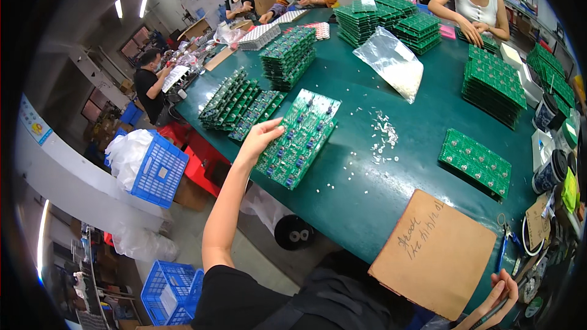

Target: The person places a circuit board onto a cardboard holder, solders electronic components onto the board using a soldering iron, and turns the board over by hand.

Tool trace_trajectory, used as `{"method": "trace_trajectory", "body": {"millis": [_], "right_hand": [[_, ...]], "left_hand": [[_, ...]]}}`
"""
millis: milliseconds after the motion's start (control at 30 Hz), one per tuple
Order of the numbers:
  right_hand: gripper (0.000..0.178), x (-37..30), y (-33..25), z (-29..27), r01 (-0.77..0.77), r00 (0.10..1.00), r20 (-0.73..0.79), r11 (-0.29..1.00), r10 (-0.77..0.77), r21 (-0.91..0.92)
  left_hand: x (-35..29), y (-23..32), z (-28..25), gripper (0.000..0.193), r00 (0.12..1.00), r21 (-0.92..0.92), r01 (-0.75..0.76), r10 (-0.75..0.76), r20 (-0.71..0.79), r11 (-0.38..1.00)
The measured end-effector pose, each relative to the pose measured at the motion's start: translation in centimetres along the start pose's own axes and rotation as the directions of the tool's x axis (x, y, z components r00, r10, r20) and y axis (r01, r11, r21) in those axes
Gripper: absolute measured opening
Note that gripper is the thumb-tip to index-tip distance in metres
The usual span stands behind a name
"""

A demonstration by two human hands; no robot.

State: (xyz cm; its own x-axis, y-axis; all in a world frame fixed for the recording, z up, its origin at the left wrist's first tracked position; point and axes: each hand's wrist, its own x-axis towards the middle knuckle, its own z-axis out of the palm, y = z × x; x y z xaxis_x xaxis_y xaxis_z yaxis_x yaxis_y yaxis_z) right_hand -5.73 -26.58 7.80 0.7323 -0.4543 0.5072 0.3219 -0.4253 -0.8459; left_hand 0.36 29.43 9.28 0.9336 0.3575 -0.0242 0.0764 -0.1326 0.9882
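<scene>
Left hand [263, 139], gripping circuit board [298, 140], left of cardboard [434, 253]. Right hand [500, 298], holding slender tool [491, 314], beside cardboard. Apparently board handling; next needs steadiness

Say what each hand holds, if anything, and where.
Left hand: green circuit board, by its left edge. Right hand: slim dark pen-like tool, by its shaft.

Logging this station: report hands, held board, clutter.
Left hand holding green circuit board by left edge. Right hand gripping slim dark tool, beside brown cardboard. Small white pieces scattered right of board.
</scene>
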Motion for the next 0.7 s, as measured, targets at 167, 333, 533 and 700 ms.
{"method": "trace_trajectory", "body": {"millis": [167, 333, 533, 700], "right_hand": [[0.020, -0.9, 0.9, 0.1, -0.058, 0.994, 0.092, 0.997, 0.053, 0.051], [0.020, -1.3, 1.0, -0.6, -0.047, 0.980, 0.193, 0.999, 0.043, 0.016], [0.020, -1.6, 1.2, -0.6, 0.007, 0.979, 0.202, 0.999, 0.000, -0.034], [0.020, -1.6, 2.2, -0.8, 0.055, 0.971, 0.234, 0.998, -0.049, -0.022]], "left_hand": [[2.7, -6.5, -3.5, 0.043, 0.992, 0.096, 0.112, -0.105, -0.073, 0.989], [3.2, -8.3, -2.2, 0.041, 0.993, 0.119, 0.121, -0.119, -0.018, 0.986], [2.8, -9.3, -2.7, 0.042, 0.992, 0.529, 0.028, 0.041, -0.117, 0.848], [2.8, -9.4, -2.0, 0.040, 0.966, 0.736, -0.030, 0.208, -0.151, 0.677]]}}
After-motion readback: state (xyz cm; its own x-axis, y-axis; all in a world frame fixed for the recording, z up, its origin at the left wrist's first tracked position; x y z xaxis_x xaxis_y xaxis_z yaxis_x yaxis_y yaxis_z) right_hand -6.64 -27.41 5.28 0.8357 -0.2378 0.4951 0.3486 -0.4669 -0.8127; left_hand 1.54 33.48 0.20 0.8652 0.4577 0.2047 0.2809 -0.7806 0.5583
